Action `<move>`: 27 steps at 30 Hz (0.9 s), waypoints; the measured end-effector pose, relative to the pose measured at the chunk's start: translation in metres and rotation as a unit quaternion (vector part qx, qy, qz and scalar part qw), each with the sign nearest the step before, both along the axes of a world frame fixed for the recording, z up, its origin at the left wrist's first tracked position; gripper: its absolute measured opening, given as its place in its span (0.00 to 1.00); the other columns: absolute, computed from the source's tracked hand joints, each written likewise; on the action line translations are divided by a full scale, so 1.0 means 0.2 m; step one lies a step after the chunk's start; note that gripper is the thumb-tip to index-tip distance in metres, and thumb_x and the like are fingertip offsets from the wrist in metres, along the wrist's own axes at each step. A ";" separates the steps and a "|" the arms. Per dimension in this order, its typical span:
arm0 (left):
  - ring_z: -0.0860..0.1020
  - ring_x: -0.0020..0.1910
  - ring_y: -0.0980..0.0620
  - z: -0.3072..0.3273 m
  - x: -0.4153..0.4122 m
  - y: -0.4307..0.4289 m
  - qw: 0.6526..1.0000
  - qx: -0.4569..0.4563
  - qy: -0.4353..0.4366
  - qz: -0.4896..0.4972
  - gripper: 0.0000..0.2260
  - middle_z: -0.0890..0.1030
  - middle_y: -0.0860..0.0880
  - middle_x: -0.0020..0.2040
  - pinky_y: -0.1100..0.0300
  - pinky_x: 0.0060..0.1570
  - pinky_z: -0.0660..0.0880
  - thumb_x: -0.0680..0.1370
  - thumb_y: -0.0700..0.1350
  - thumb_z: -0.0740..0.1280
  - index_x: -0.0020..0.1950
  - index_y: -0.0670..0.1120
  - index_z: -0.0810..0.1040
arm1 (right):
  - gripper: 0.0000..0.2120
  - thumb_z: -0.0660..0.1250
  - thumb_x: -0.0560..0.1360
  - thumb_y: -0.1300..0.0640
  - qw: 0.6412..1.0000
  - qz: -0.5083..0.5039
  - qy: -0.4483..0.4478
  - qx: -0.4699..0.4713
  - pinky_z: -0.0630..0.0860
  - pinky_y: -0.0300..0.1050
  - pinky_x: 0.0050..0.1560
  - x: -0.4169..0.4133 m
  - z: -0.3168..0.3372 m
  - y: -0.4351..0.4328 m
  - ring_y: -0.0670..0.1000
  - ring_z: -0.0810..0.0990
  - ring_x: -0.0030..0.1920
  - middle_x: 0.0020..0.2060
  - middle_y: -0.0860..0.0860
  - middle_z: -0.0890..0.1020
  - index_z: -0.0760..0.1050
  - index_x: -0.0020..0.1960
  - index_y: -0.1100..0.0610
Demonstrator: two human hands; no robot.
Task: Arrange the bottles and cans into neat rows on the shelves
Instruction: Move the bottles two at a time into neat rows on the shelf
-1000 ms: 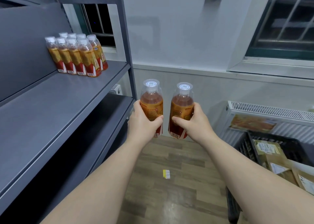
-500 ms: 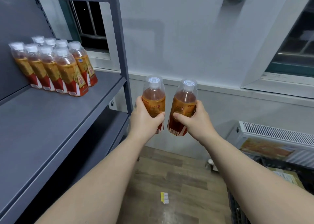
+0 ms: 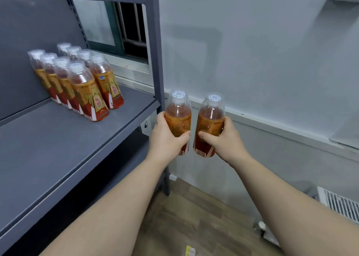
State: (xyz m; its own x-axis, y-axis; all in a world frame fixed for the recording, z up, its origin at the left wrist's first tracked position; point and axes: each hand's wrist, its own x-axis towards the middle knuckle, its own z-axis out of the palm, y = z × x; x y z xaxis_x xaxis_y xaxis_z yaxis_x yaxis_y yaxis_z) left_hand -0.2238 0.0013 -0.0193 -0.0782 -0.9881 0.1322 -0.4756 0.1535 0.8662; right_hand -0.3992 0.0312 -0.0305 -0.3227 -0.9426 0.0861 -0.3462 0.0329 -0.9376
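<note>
Head view: left hand (image 3: 167, 139) grips one bottle (image 3: 177, 116), right hand (image 3: 225, 141) a second bottle (image 3: 210, 118), just off the half-bare shelf (image 3: 58, 143) edge.

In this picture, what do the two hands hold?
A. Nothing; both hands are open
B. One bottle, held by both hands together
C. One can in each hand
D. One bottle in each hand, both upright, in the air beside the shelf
D: the left hand grips one bottle and the right hand grips a second bottle, caps up, off the shelf and right of its post.
</note>
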 end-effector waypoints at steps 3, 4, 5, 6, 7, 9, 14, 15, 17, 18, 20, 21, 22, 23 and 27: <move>0.75 0.62 0.52 0.03 0.00 -0.06 0.999 -0.001 -0.002 0.050 0.34 0.74 0.52 0.64 0.53 0.59 0.77 0.72 0.52 0.77 0.72 0.53 0.61 | 0.28 0.78 0.70 0.52 0.998 0.060 0.002 0.000 0.75 0.38 0.47 -0.02 0.03 -0.16 0.44 0.79 0.55 0.54 0.44 0.79 0.67 0.63 0.48; 0.75 0.62 0.52 0.04 0.00 -0.07 0.998 0.002 0.000 0.070 0.34 0.75 0.52 0.64 0.53 0.59 0.77 0.72 0.52 0.77 0.72 0.53 0.61 | 0.28 0.78 0.70 0.52 0.997 0.079 0.003 -0.001 0.75 0.37 0.47 -0.02 0.05 -0.21 0.43 0.78 0.54 0.54 0.43 0.78 0.66 0.63 0.47; 0.75 0.62 0.52 0.05 0.01 -0.08 0.996 0.004 0.004 0.089 0.35 0.75 0.52 0.64 0.54 0.59 0.76 0.72 0.52 0.77 0.72 0.53 0.61 | 0.27 0.78 0.71 0.52 0.995 0.100 0.004 -0.001 0.74 0.36 0.46 -0.01 0.06 -0.26 0.43 0.78 0.54 0.54 0.43 0.78 0.66 0.63 0.46; 0.75 0.62 0.53 0.05 0.03 -0.10 0.994 0.004 0.009 0.108 0.35 0.74 0.52 0.64 0.55 0.58 0.75 0.72 0.51 0.77 0.72 0.53 0.61 | 0.27 0.78 0.71 0.52 0.993 0.119 0.007 -0.002 0.74 0.36 0.46 0.00 0.06 -0.30 0.43 0.78 0.54 0.54 0.42 0.78 0.66 0.63 0.46; 0.74 0.62 0.53 0.06 0.04 -0.10 0.992 0.003 0.014 0.128 0.35 0.74 0.53 0.63 0.56 0.57 0.74 0.72 0.51 0.77 0.72 0.52 0.60 | 0.28 0.78 0.71 0.51 0.991 0.137 0.008 -0.004 0.74 0.36 0.47 0.02 0.07 -0.34 0.43 0.78 0.54 0.54 0.42 0.78 0.66 0.64 0.47; 0.74 0.61 0.54 0.05 0.09 -0.12 0.986 0.001 0.021 0.167 0.34 0.74 0.53 0.63 0.57 0.56 0.73 0.73 0.50 0.76 0.72 0.53 0.61 | 0.30 0.78 0.71 0.51 0.986 0.167 0.008 -0.005 0.76 0.40 0.51 0.06 0.07 -0.42 0.44 0.78 0.55 0.56 0.44 0.78 0.66 0.67 0.48; 0.73 0.59 0.55 0.05 0.25 -0.16 0.967 -0.013 0.012 0.254 0.34 0.74 0.54 0.64 0.57 0.56 0.73 0.73 0.49 0.76 0.72 0.52 0.60 | 0.31 0.78 0.70 0.51 0.973 0.232 0.011 -0.002 0.76 0.41 0.52 0.25 0.08 -0.59 0.46 0.79 0.56 0.56 0.45 0.79 0.66 0.68 0.50; 0.73 0.60 0.54 0.05 0.29 -0.17 0.963 -0.014 0.009 0.269 0.35 0.73 0.54 0.65 0.55 0.58 0.74 0.73 0.50 0.76 0.73 0.52 0.59 | 0.31 0.78 0.71 0.51 0.970 0.241 0.014 -0.003 0.76 0.40 0.51 0.30 0.09 -0.62 0.47 0.79 0.56 0.56 0.45 0.79 0.66 0.68 0.50; 0.74 0.63 0.50 0.04 0.36 -0.22 0.955 -0.014 -0.001 0.297 0.37 0.73 0.52 0.67 0.50 0.61 0.75 0.73 0.51 0.76 0.75 0.52 0.58 | 0.30 0.77 0.71 0.51 0.966 0.256 0.021 -0.011 0.76 0.40 0.51 0.38 0.10 -0.69 0.47 0.79 0.56 0.57 0.46 0.79 0.66 0.67 0.51; 0.74 0.64 0.49 0.04 0.39 -0.25 0.952 -0.012 -0.004 0.307 0.37 0.73 0.52 0.67 0.48 0.62 0.76 0.73 0.52 0.76 0.75 0.52 0.58 | 0.30 0.77 0.71 0.51 0.965 0.259 0.020 -0.014 0.77 0.42 0.53 0.42 0.10 -0.72 0.48 0.79 0.57 0.57 0.47 0.79 0.66 0.68 0.51; 0.75 0.64 0.48 0.03 0.45 -0.29 0.946 -0.007 0.001 0.325 0.37 0.73 0.52 0.67 0.46 0.62 0.76 0.72 0.53 0.76 0.74 0.53 0.59 | 0.31 0.77 0.72 0.51 0.964 0.264 0.018 -0.016 0.78 0.45 0.56 0.49 0.12 -0.78 0.48 0.79 0.58 0.59 0.47 0.78 0.65 0.69 0.51; 0.75 0.64 0.48 0.03 0.48 -0.31 0.943 -0.006 0.005 0.331 0.37 0.73 0.52 0.67 0.46 0.62 0.77 0.72 0.53 0.76 0.74 0.53 0.59 | 0.32 0.77 0.72 0.51 0.963 0.266 0.021 -0.017 0.77 0.46 0.57 0.52 0.12 -0.80 0.48 0.78 0.58 0.59 0.46 0.78 0.64 0.70 0.51; 0.75 0.64 0.48 0.03 0.50 -0.34 0.942 -0.008 0.008 0.337 0.37 0.73 0.52 0.67 0.46 0.62 0.77 0.72 0.53 0.76 0.74 0.53 0.59 | 0.32 0.76 0.72 0.51 0.963 0.268 0.026 -0.020 0.77 0.45 0.57 0.55 0.13 -0.83 0.47 0.78 0.58 0.59 0.46 0.77 0.64 0.70 0.51; 0.75 0.64 0.49 0.03 0.52 -0.36 0.940 -0.010 0.010 0.342 0.37 0.73 0.52 0.67 0.46 0.62 0.77 0.72 0.54 0.76 0.74 0.53 0.59 | 0.32 0.76 0.73 0.51 0.962 0.269 0.031 -0.022 0.76 0.45 0.57 0.57 0.14 -0.85 0.47 0.77 0.58 0.59 0.46 0.77 0.63 0.71 0.51; 0.75 0.63 0.50 0.03 0.56 -0.44 0.933 -0.017 0.017 0.360 0.36 0.74 0.52 0.66 0.49 0.61 0.77 0.72 0.54 0.76 0.74 0.53 0.60 | 0.32 0.76 0.73 0.51 0.959 0.280 0.036 -0.026 0.74 0.42 0.55 0.64 0.15 -0.95 0.47 0.76 0.58 0.59 0.46 0.76 0.63 0.71 0.51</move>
State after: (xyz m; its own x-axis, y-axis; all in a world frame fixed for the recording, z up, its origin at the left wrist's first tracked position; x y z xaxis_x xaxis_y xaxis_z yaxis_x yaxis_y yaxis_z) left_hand -0.1111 -0.0861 -0.0142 0.6090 -0.7779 0.1550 -0.4388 -0.1676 0.8828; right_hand -0.2709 -0.1596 -0.0013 0.2420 -0.9601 0.1399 -0.3599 -0.2227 -0.9060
